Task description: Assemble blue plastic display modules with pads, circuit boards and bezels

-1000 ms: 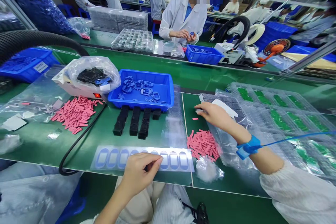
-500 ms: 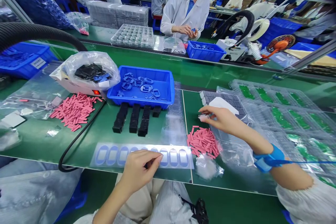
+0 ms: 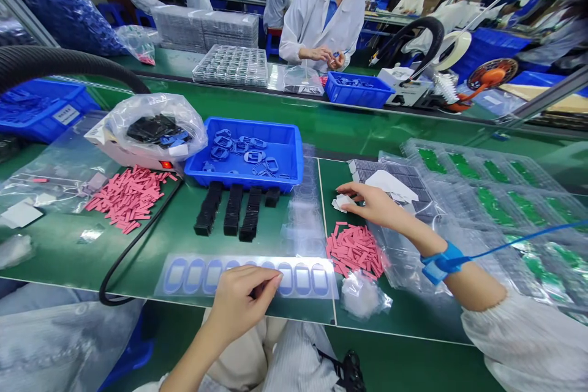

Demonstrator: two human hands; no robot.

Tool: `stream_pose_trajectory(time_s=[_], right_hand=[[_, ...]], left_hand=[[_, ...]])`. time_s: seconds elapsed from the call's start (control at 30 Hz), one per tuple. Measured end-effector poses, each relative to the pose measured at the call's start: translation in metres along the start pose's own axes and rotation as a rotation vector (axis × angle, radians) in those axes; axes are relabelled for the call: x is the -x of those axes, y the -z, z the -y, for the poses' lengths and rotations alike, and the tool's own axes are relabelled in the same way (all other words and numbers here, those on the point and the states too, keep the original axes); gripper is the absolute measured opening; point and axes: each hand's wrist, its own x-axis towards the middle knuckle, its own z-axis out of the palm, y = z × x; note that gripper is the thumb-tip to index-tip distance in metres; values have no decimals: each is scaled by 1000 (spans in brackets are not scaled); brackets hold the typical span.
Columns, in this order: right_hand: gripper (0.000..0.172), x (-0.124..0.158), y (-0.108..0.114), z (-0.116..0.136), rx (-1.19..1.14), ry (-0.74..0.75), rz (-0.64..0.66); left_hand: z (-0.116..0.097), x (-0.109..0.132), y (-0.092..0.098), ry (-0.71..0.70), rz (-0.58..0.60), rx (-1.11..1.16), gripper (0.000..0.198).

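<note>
Right fingers (image 3: 357, 191) pinch white slips (image 3: 340, 202); left fingers (image 3: 269, 278) close on the oval-printed sheet (image 3: 303, 280).

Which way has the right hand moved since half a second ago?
Yes: the right hand has shifted left and up, away from the pile of pink strips.

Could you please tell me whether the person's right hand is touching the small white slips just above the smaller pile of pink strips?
Touching: the head view shows the right hand holding the small white slips at its fingertips.
</note>
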Motion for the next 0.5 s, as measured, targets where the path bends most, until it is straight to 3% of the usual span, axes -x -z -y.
stream_pose_trajectory(time_s=[0.37,0.5], right_hand=[[32,6,-7,0,30,19,-83],[40,10,-11,0,15,3,-150]], left_hand=[[1,0,-1,3,-2,-12,16],[0,0,0,5,-2,-16,16]])
